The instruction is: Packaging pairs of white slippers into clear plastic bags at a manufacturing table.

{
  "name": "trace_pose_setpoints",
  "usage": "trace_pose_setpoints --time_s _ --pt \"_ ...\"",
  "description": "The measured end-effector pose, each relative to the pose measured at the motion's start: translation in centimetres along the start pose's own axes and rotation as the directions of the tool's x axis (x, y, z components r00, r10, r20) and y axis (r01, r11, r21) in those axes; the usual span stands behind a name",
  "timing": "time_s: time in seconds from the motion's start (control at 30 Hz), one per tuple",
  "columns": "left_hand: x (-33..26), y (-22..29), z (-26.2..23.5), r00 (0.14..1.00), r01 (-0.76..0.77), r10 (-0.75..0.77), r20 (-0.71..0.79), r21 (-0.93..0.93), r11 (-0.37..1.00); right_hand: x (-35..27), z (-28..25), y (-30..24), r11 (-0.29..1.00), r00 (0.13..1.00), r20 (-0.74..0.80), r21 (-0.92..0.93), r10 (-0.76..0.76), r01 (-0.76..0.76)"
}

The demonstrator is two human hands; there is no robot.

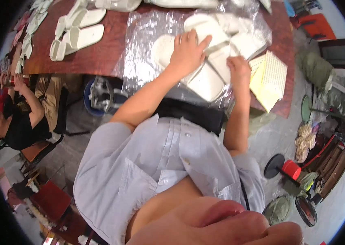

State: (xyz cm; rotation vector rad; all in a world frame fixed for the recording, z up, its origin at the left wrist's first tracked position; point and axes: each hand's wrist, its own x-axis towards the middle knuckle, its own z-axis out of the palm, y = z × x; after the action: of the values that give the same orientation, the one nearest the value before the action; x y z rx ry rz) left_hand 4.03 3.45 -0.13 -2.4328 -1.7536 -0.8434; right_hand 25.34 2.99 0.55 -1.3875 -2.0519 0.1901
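Several white slide slippers (210,83) lie in a cluster on a sheet of clear plastic (140,49), which is spread over the reddish-brown table. My left hand (186,55) rests on the slippers with its fingers apart, thumb out to the right. At the cluster's right side is my right hand (240,71), its fingers bent together against a slipper's edge. Whether they pinch the slipper or the plastic is hidden. Just right of that hand lie pale yellow and white sheets (268,79) with rows of small marks.
More white slippers (84,36) stand at the table's left, and others line its far edge. A blue bin (93,98) sits below the table's near edge. At far left a person in black (27,118) sits by the table. Fans and a red container (291,168) occupy the right.
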Motion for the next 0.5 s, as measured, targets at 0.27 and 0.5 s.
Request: trace_pose_setpoints --time_s 0.27,0.5 --pt "-1.0 0.2 -0.1 1.0 0.005 -0.005 -0.003 -0.016 1.0 -0.9 1.4 0.6 0.986 0.989 0.058 0.093 0.136 -0.141" --pt "-0.7 0.3 0.1 0.999 -0.022 0.02 -0.05 -0.034 0.999 -0.4 0.9 0.6 0.969 0.986 0.053 0.181 0.159 -0.166"
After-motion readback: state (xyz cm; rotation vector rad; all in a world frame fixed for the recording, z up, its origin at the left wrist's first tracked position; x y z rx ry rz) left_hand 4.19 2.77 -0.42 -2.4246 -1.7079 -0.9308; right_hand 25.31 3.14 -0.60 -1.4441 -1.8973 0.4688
